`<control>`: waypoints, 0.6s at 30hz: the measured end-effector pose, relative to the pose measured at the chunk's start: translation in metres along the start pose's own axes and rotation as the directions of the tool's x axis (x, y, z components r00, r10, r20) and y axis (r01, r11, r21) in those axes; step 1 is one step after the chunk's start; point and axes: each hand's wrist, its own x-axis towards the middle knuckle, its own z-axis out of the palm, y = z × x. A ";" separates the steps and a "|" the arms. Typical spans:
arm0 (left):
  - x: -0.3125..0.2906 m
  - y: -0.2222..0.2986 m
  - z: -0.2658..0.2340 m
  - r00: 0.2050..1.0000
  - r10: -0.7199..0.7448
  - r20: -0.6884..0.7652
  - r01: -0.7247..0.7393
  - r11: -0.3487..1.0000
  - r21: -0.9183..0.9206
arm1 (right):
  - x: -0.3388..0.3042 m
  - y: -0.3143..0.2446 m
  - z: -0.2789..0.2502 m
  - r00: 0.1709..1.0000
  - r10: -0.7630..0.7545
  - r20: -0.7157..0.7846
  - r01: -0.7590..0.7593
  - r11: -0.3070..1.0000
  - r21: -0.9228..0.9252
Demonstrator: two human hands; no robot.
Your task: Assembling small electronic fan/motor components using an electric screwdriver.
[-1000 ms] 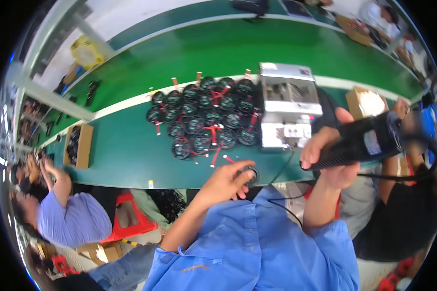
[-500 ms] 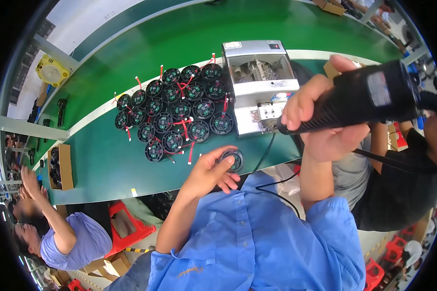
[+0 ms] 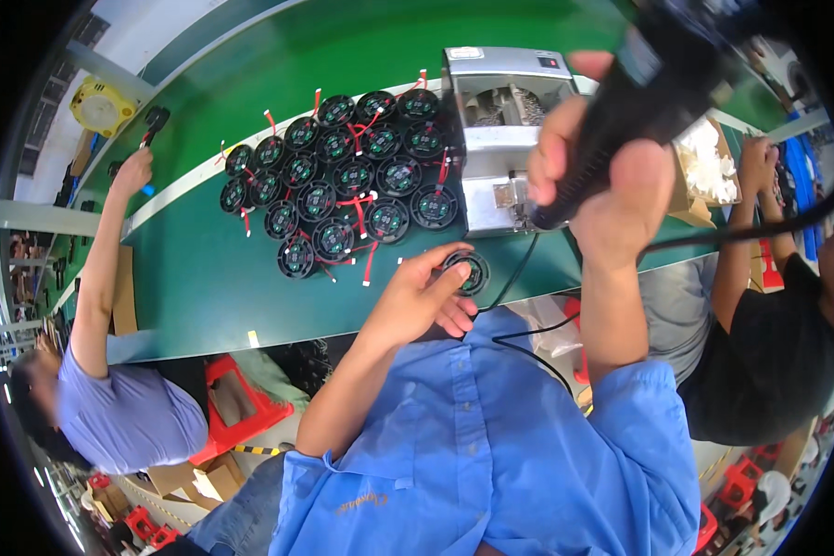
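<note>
My left hand point(image 3: 422, 298) rests on the green bench, its fingers holding a small round black fan point(image 3: 468, 270) at the near edge. My right hand point(image 3: 602, 181) is closed around a black electric screwdriver point(image 3: 644, 102) held up over the bench, its tip pointing down toward the front of a grey screw-feeder box point(image 3: 496, 139). A black cable point(image 3: 528, 324) runs from the tool down past my chest. Several more round black fans point(image 3: 343, 195) with red and white leads lie clustered to the left of the box.
A person in a lilac shirt point(image 3: 130, 417) at my left reaches an arm point(image 3: 102, 259) onto the bench. Another person in black point(image 3: 769, 343) stands at my right beside a cardboard box of white parts point(image 3: 704, 167). A yellow object point(image 3: 100, 105) sits at the far left.
The screwdriver in my right hand has come up and closer to the camera. My left hand stays on the single fan at the bench edge. The view has shifted, so the fans appear further right.
</note>
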 end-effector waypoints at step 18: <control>0.001 0.001 0.002 0.994 -0.058 0.088 0.059 0.998 -0.013 | -0.048 0.009 0.013 0.981 -0.114 0.158 0.056 0.942 0.332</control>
